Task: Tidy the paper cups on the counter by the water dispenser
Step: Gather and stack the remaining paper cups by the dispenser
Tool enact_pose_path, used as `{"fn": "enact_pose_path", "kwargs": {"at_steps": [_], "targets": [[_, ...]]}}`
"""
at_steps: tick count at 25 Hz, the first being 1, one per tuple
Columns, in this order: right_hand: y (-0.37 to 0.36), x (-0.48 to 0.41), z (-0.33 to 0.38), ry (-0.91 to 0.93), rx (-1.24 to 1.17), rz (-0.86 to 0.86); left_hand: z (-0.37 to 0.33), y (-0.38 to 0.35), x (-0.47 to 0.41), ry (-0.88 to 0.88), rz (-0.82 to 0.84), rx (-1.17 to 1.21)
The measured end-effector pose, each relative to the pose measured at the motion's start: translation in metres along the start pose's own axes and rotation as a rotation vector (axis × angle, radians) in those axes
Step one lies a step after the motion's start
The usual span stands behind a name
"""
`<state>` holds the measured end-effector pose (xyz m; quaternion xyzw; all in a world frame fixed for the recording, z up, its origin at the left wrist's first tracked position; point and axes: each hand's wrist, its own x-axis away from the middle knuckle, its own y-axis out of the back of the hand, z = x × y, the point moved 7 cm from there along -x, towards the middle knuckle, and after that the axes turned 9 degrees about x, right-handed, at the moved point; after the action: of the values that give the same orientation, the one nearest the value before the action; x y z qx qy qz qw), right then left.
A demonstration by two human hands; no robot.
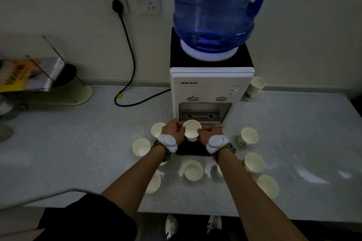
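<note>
A white paper cup is held upright in front of the water dispenser. My left hand grips its left side and my right hand grips its right side. Several more paper cups stand on the grey counter around my arms: one behind my left hand, one further left, one between my forearms, and three on the right. My arms partly hide two others.
A blue water bottle sits on the dispenser. Another cup stands behind it to the right. A black power cord runs from the wall socket across the counter. A wire rack with magazines stands at the far left.
</note>
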<state>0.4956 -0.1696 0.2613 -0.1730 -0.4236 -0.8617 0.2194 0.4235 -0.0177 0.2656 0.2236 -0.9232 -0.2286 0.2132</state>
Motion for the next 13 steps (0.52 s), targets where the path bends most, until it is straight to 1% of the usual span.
{"fn": "enact_pose_path", "kwargs": {"at_steps": [3, 6, 8, 11, 13], "targets": [[-0.016, 0.013, 0.018, 0.034, 0.029, 0.022, 0.009, 0.029, 0.01, -0.002, -0.037, 0.042], [-0.033, 0.019, 0.037, 0.056, 0.054, 0.087, 0.012, 0.058, 0.014, -0.001, -0.084, 0.037], [-0.041, 0.022, 0.052, 0.058, 0.014, 0.1, 0.014, 0.074, 0.015, -0.002, -0.113, 0.036], [-0.053, 0.018, 0.071, 0.066, 0.038, 0.116, 0.02, 0.096, 0.011, 0.004, -0.155, 0.036], [-0.062, 0.011, 0.078, 0.04, -0.031, 0.166, 0.024, 0.105, 0.006, 0.012, -0.172, 0.05]]}}
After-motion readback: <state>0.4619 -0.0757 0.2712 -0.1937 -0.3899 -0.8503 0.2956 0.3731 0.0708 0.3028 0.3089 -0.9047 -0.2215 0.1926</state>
